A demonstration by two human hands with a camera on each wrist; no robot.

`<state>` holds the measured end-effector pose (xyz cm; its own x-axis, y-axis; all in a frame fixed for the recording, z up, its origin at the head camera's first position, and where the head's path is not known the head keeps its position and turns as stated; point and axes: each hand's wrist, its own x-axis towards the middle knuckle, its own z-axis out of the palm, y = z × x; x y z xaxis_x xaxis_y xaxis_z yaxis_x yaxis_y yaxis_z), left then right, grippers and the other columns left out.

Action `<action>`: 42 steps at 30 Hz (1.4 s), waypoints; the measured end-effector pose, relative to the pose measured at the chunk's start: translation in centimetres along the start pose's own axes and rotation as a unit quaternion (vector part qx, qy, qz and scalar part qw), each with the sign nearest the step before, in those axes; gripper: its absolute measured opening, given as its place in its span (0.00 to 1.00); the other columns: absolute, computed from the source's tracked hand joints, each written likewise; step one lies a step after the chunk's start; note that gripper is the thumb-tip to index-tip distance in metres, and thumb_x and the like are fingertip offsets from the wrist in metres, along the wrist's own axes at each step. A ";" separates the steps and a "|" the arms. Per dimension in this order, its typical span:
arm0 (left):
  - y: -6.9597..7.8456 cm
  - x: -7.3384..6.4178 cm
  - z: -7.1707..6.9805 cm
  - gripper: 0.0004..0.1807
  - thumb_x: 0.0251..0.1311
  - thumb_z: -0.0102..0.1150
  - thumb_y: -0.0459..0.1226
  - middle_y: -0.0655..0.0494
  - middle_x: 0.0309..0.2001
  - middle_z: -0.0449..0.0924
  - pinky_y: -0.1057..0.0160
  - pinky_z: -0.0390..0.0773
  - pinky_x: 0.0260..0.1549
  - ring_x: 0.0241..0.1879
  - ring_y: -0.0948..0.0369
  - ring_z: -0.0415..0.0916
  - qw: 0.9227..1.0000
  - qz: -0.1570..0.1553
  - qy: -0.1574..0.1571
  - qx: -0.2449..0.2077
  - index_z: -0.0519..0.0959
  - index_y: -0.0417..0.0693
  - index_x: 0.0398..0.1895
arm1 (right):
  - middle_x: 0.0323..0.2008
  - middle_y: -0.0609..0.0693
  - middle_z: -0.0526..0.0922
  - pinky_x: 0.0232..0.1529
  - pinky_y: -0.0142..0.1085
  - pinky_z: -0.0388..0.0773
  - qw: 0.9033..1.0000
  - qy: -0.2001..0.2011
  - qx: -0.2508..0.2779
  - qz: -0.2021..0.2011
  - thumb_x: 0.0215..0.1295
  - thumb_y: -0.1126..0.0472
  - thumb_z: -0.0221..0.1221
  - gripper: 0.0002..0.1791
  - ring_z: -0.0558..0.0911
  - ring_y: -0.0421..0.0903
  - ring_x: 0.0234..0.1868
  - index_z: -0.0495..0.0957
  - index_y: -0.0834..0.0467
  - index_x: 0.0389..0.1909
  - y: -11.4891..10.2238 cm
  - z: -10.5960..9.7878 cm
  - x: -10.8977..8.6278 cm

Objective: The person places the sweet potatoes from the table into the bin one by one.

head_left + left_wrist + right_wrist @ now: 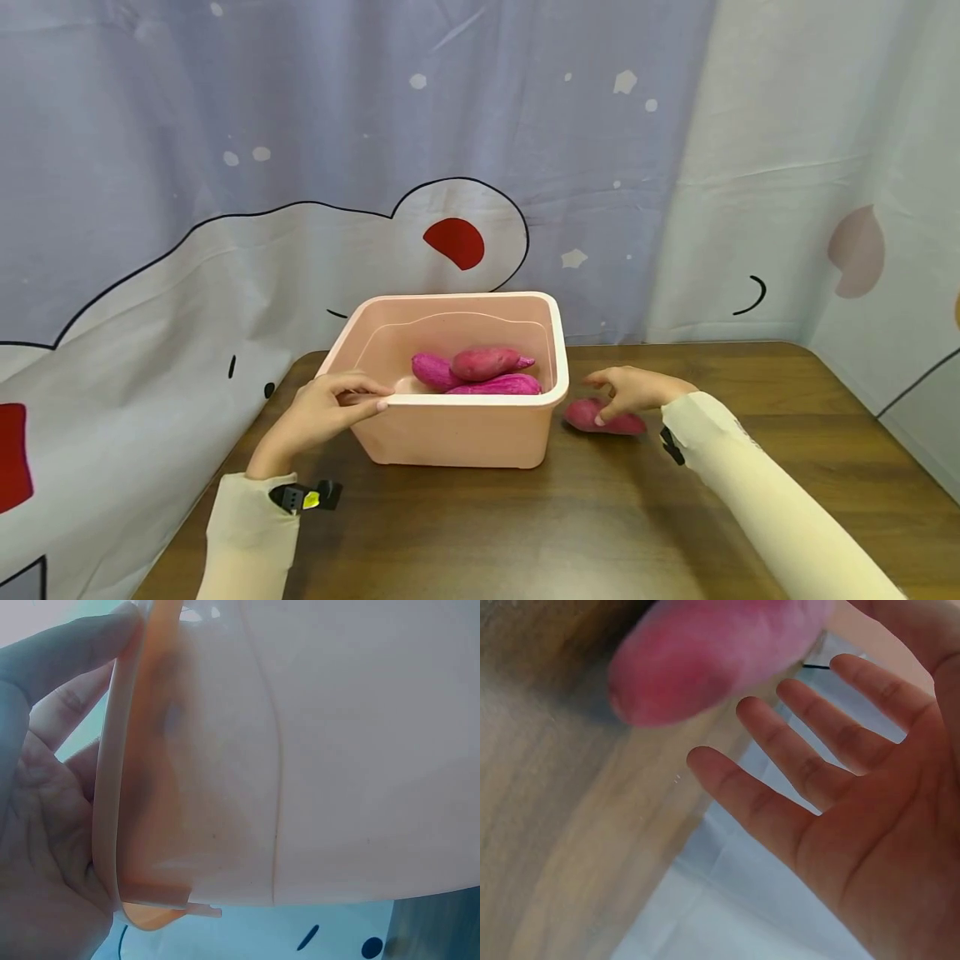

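Note:
A pink plastic basin [457, 433] stands upright on the table with three sweet potatoes inside; a reddish one [483, 364] lies on top of two purple ones [501, 385]. My left hand [326, 414] pinches the near left part of the basin's rim. In the left wrist view the thumb and fingers lie on opposite sides of that rim [112, 780]. Right of the basin, another reddish sweet potato [611, 418] lies on the tabletop. Over it reaches my right hand [633, 390]; in the right wrist view its fingers [776, 739] are spread and stand apart from the sweet potato [697, 664].
The brown wooden table [480, 533] carries the basin and the loose sweet potato. Behind it and along its left and right sides hangs a printed curtain [322, 150], close to the basin's back. A small black device [303, 497] is strapped to the left wrist.

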<state>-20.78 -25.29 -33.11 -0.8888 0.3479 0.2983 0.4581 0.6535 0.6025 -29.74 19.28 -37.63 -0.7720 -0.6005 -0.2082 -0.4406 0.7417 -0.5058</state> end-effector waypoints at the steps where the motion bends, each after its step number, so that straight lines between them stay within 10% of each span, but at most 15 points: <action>1: 0.0 0.0 0.0 0.11 0.56 0.67 0.44 0.64 0.37 0.84 0.71 0.77 0.40 0.38 0.71 0.76 1.000 -0.001 0.001 0.003 0.86 0.53 0.42 | 0.61 0.67 0.73 0.57 0.53 0.74 1.000 -0.002 0.003 0.000 0.52 0.60 0.70 0.40 0.75 0.62 0.59 0.66 0.70 0.64 0.1 0.2 0.1; 42: -0.1 0.0 0.0 0.09 0.56 0.68 0.43 0.64 0.36 0.84 0.71 0.78 0.40 0.38 0.71 0.76 1.000 0.004 0.005 0.000 0.86 0.57 0.40 | 0.50 0.56 0.80 0.52 0.47 0.74 0.999 -0.011 -0.046 -0.001 0.50 0.62 0.70 0.34 0.77 0.50 0.48 0.72 0.66 0.60 0.2 1.2 0.3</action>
<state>-20.83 -25.32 -33.16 -0.8852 0.3468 0.3101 0.4652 0.6501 0.6008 -29.50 18.91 -38.79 -0.7612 -0.6082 -0.2250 -0.4840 0.7637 -0.4272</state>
